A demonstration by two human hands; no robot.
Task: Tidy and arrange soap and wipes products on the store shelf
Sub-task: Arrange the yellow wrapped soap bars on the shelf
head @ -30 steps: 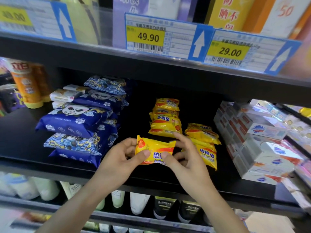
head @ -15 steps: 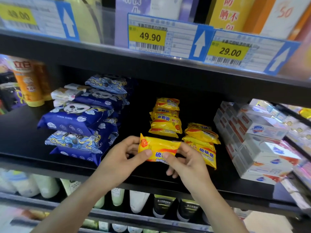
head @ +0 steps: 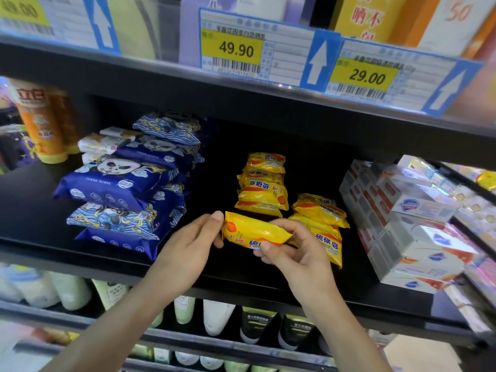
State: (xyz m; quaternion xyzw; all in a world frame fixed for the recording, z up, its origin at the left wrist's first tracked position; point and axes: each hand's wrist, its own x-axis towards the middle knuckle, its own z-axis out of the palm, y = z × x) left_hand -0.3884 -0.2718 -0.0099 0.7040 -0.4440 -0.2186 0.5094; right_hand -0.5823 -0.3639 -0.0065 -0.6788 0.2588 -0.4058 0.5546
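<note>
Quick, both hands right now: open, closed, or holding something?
Left hand: pinches the left end of the yellow soap pack.
Right hand: grips the same pack at its right end.

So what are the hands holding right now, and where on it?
One yellow soap packet, held by its two ends: left hand pinches the left end, right hand grips the right end.

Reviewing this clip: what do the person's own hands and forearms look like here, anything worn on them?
Both forearms are bare right down to the bottom edge of the view; no sleeve shows. The left hand and right hand wear no gloves, and no ring, watch or wristband is visible. The fingernails that show are short and unpainted.
</note>
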